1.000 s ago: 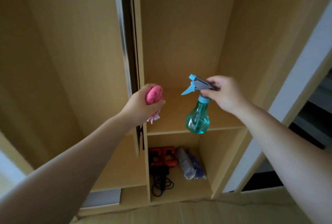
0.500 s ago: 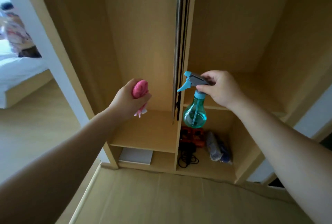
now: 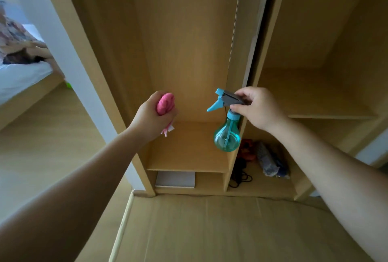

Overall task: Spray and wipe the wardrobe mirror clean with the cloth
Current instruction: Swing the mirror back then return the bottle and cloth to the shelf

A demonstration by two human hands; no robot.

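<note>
My left hand [image 3: 150, 119] is closed around a bunched pink cloth [image 3: 166, 104], held up in front of the open left bay of the wooden wardrobe [image 3: 189, 30]. My right hand [image 3: 257, 107] grips the grey and blue trigger head of a teal spray bottle [image 3: 227, 136], which hangs below it with the nozzle pointing left. The bottle sits just left of the sliding door's edge [image 3: 253, 30]. I cannot make out a mirror face for certain.
The lower right compartment holds a black cable [image 3: 240, 172], an orange object [image 3: 248, 150] and a patterned bundle [image 3: 267, 162]. A white box [image 3: 175, 180] sits in the bottom left compartment. Far left, past a white post [image 3: 63, 41], a person lies on a bed [image 3: 19, 81].
The view has swung left, so the door edge now sits to the right and the bed side shows. Both hands stay raised, holding the same cloth and bottle.
</note>
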